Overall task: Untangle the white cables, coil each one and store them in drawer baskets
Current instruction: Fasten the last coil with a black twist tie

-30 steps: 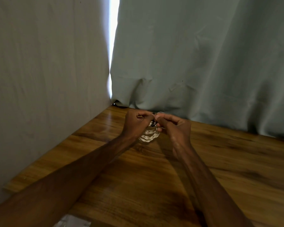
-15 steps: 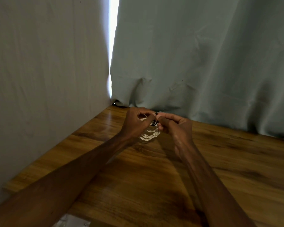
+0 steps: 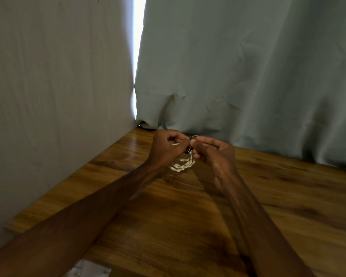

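Near the far left corner of the wooden table (image 3: 188, 206), by the curtain (image 3: 248, 76), a coiled white cable (image 3: 183, 163) is pinched by the left hand (image 3: 166, 148) and right hand (image 3: 214, 150); compared with a second ago it is barely shifted, so securing seems unfinished.

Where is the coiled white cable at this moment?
In the head view the white cable is near centre, held between the left hand and right hand above the wooden table, near its far corner by the curtain.
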Action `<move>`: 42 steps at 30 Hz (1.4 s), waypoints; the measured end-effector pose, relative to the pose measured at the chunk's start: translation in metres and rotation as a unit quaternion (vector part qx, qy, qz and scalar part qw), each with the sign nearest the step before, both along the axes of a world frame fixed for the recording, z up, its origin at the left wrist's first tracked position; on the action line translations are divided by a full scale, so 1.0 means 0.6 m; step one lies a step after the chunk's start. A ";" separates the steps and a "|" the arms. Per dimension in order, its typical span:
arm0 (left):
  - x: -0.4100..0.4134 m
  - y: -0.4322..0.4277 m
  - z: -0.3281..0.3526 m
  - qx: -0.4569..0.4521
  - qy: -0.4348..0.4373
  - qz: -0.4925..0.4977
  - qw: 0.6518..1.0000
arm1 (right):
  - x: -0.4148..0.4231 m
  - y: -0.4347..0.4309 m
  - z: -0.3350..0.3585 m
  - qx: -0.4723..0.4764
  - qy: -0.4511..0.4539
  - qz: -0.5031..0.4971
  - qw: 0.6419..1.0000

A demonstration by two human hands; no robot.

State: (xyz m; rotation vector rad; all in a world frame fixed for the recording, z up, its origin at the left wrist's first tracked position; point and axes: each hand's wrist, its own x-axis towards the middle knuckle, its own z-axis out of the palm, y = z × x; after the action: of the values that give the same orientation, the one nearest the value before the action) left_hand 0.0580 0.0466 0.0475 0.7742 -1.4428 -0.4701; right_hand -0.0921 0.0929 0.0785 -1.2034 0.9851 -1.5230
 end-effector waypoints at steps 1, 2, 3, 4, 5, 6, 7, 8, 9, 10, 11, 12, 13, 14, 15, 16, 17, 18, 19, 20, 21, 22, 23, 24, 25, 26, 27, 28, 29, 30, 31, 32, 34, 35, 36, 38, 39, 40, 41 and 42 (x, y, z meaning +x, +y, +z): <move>0.001 0.001 0.001 -0.007 -0.008 -0.002 1.000 | -0.001 0.000 0.000 0.005 0.001 0.000 1.000; 0.001 0.002 0.002 -0.018 -0.020 -0.005 1.000 | -0.004 -0.002 0.000 0.012 0.004 0.000 1.000; 0.002 0.003 0.004 -0.031 -0.036 -0.009 0.999 | -0.006 -0.003 0.000 0.020 0.007 0.004 1.000; 0.003 0.004 0.005 -0.044 -0.052 -0.010 0.998 | -0.009 -0.004 0.000 0.028 0.010 0.013 0.999; 0.004 0.006 0.007 -0.055 -0.066 -0.010 0.996 | -0.011 -0.006 0.000 0.037 0.012 0.028 0.999; 0.005 0.007 0.008 -0.067 -0.081 -0.006 0.995 | -0.014 -0.007 0.000 0.047 0.014 0.045 0.998; 0.006 0.007 0.008 -0.078 -0.093 -0.002 0.993 | -0.016 -0.007 0.001 0.058 0.015 0.062 0.996; 0.007 0.006 0.008 -0.088 -0.104 0.002 0.991 | -0.017 -0.007 0.003 0.067 0.013 0.076 0.995; 0.007 0.005 0.008 -0.095 -0.111 0.003 0.989 | -0.018 -0.007 0.005 0.076 0.009 0.088 0.993; 0.007 0.005 0.008 -0.099 -0.116 0.002 0.988 | -0.020 -0.007 0.007 0.082 0.004 0.096 0.992; 0.007 0.005 0.007 -0.101 -0.120 -0.002 0.988 | -0.020 -0.008 0.009 0.086 -0.003 0.101 0.991; 0.007 0.005 0.007 -0.102 -0.126 -0.006 0.987 | -0.022 -0.008 0.010 0.090 -0.012 0.104 0.990; 0.006 0.005 0.006 -0.102 -0.133 -0.009 0.986 | -0.023 -0.009 0.010 0.091 -0.019 0.106 0.990; 0.005 0.005 0.006 -0.101 -0.139 -0.012 0.985 | -0.025 -0.010 0.010 0.093 -0.023 0.106 0.990; 0.005 0.006 0.007 -0.100 -0.142 -0.014 0.985 | -0.026 -0.010 0.010 0.094 -0.026 0.107 0.990; 0.005 0.005 0.006 -0.098 -0.144 -0.014 0.985 | -0.028 -0.009 0.010 0.093 -0.027 0.108 0.989; 0.005 0.005 0.006 -0.096 -0.146 -0.014 0.985 | -0.029 -0.009 0.011 0.093 -0.025 0.110 0.989; 0.006 0.003 0.005 -0.094 -0.147 -0.014 0.984 | -0.031 -0.008 0.012 0.089 -0.016 0.108 0.990; 0.007 0.001 0.005 -0.091 -0.149 -0.016 0.984 | -0.033 -0.008 0.013 0.083 0.002 0.099 0.992; 0.007 -0.001 0.004 -0.087 -0.152 -0.019 0.984 | -0.034 -0.007 0.014 0.074 0.026 0.081 0.994; 0.006 -0.002 0.003 -0.082 -0.154 -0.022 0.984 | -0.035 -0.006 0.014 0.063 0.051 0.058 0.995; 0.003 -0.002 0.002 -0.079 -0.158 -0.022 0.984 | -0.035 -0.005 0.014 0.050 0.072 0.035 0.996; 0.001 -0.003 0.002 -0.077 -0.163 -0.023 0.983 | -0.035 -0.005 0.013 0.038 0.084 0.019 0.996; -0.002 -0.003 0.001 -0.074 -0.167 -0.026 0.983 | -0.035 -0.006 0.013 0.030 0.090 0.010 0.995; -0.004 -0.004 0.001 -0.071 -0.171 -0.031 0.982 | -0.035 -0.006 0.012 0.025 0.091 0.005 0.996; -0.005 -0.005 0.001 -0.068 -0.173 -0.036 0.982 | -0.035 -0.007 0.012 0.024 0.093 0.004 0.995; -0.004 -0.005 0.002 -0.063 -0.177 -0.041 0.981 | -0.036 -0.008 0.013 0.024 0.096 0.004 0.995; -0.004 -0.005 0.002 -0.057 -0.180 -0.046 0.981 | -0.038 -0.010 0.014 0.023 0.101 0.004 0.995; -0.003 -0.006 0.002 -0.048 -0.182 -0.052 0.981 | -0.040 -0.012 0.014 0.019 0.106 0.002 0.994; -0.003 -0.006 0.002 -0.037 -0.183 -0.058 0.981 | -0.041 -0.013 0.014 0.011 0.112 -0.002 0.994; -0.004 -0.005 0.001 -0.025 -0.181 -0.061 0.981 | -0.041 -0.014 0.013 0.002 0.122 -0.009 0.992; -0.005 -0.004 0.002 -0.013 -0.180 -0.062 0.982 | -0.041 -0.014 0.012 -0.007 0.133 -0.020 0.991; -0.008 0.001 0.003 0.005 -0.191 -0.062 0.980 | -0.042 -0.017 0.010 -0.023 0.145 -0.051 0.988; -0.008 0.003 0.003 0.010 -0.209 -0.064 0.976 | -0.044 -0.019 0.010 -0.029 0.146 -0.068 0.987; -0.008 0.004 0.001 0.016 -0.231 -0.072 0.970 | -0.046 -0.020 0.011 -0.033 0.148 -0.082 0.985; -0.012 0.006 -0.004 0.035 -0.252 -0.099 0.962 | -0.052 -0.022 0.013 -0.038 0.163 -0.092 0.982; -0.015 0.007 -0.008 0.045 -0.244 -0.108 0.963 | -0.052 -0.022 0.012 -0.036 0.173 -0.087 0.980; -0.019 0.009 -0.011 0.054 -0.230 -0.115 0.965 | -0.050 -0.021 0.010 -0.032 0.183 -0.078 0.979; -0.024 0.010 -0.013 0.064 -0.216 -0.118 0.967 | -0.048 -0.020 0.008 -0.028 0.190 -0.071 0.979; -0.027 0.010 -0.014 0.075 -0.203 -0.122 0.969 | -0.046 -0.019 0.006 -0.023 0.188 -0.068 0.980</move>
State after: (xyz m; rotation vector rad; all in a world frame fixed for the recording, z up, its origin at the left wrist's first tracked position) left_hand 0.0417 0.0528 0.0390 0.8511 -1.9147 -0.6396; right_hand -0.1200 0.0813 0.0818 -1.5192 1.3077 -1.4582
